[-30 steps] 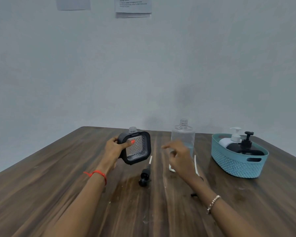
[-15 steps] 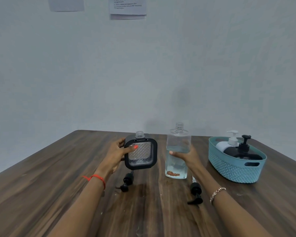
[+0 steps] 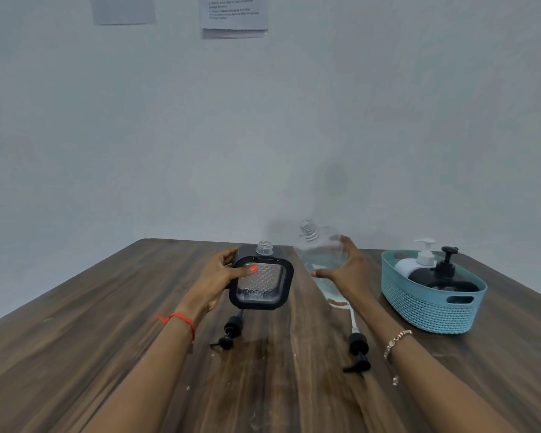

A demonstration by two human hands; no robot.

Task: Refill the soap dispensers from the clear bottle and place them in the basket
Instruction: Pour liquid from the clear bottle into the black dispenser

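Black square dispenser (image 3: 262, 282), clear diamond-textured window, neck uncapped, held upright just above the table. Clear bottle (image 3: 320, 254), uncapped, partly filled, tilted left toward it. Teal basket (image 3: 428, 303) at right holds one white (image 3: 414, 263) and one black pump dispenser (image 3: 444, 276).

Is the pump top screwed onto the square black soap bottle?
No, the square black soap bottle in the left hand has a bare open neck.

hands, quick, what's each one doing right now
Left hand: closed on the black square dispenser.
Right hand: gripping the tilted clear bottle.
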